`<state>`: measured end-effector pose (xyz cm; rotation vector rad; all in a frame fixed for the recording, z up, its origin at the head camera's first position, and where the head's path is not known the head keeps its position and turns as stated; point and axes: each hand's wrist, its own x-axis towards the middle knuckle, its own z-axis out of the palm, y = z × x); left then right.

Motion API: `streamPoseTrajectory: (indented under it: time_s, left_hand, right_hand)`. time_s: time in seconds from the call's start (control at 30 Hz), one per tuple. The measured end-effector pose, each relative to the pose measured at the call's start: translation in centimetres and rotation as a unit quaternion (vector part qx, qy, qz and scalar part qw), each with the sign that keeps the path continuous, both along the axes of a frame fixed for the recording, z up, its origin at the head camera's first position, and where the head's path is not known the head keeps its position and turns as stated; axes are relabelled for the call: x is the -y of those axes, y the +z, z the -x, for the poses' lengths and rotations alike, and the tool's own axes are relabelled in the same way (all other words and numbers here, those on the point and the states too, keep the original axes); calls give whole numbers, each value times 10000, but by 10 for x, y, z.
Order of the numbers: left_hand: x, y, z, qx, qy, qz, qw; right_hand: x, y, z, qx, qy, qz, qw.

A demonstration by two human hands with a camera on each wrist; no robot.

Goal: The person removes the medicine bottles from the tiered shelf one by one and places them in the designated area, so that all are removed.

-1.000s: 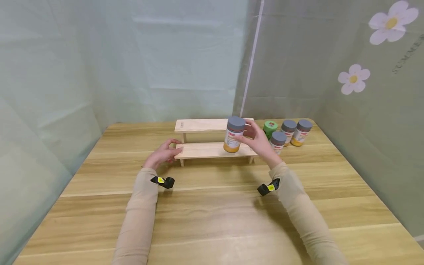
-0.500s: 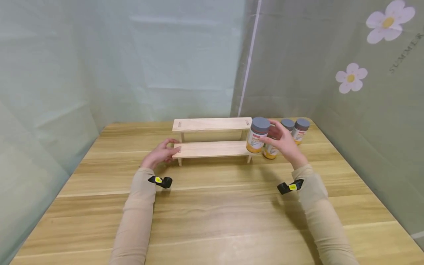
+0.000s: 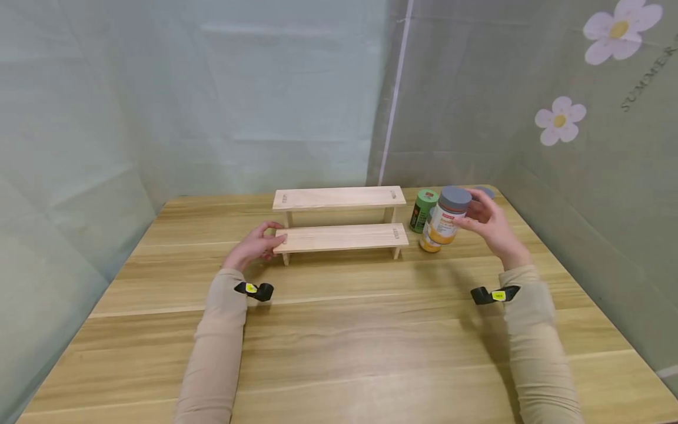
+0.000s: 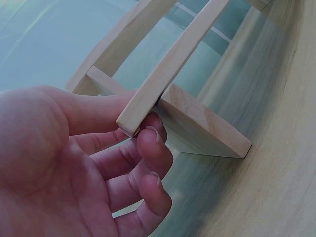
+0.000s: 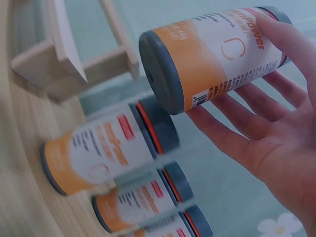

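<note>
My left hand (image 3: 255,245) pinches the left end of the lower board of a two-tier wooden shelf (image 3: 339,237). In the left wrist view the thumb lies over the board (image 4: 173,69) and the fingers curl beneath its end. My right hand (image 3: 495,227) grips a supplement bottle (image 3: 447,219) with a grey lid and a white and orange label. The right wrist view has this bottle (image 5: 217,59) raised off the table, thumb on one side and fingers on the other. Close behind it stands another bottle of the same kind (image 5: 108,148), partly covered in the head view.
A green canister (image 3: 424,211) stands right of the shelf. Two more grey-lidded bottles, one of them here (image 5: 143,200), stand farther back on the wooden table (image 3: 339,341). Pale curtains with flower prints (image 3: 560,121) hang behind and at the sides.
My right hand has carried the held bottle rightward, from in front of the lower board to over the standing bottles. The left hand keeps its grip on the shelf end.
</note>
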<state>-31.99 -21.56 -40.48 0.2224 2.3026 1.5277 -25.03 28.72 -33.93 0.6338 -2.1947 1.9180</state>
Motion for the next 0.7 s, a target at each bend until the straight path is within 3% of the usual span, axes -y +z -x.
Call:
streamPoseTrajectory:
  time_s: [0.37, 0.7]
  left_hand:
    - [0, 1, -1, -4, -58, 63, 10000]
    - [1, 1, 0, 41, -41, 66, 10000]
  right_hand:
    - [-31, 1, -8, 2, -437, 459, 9980]
    - [-48, -11, 0, 93, -588, 839, 9947]
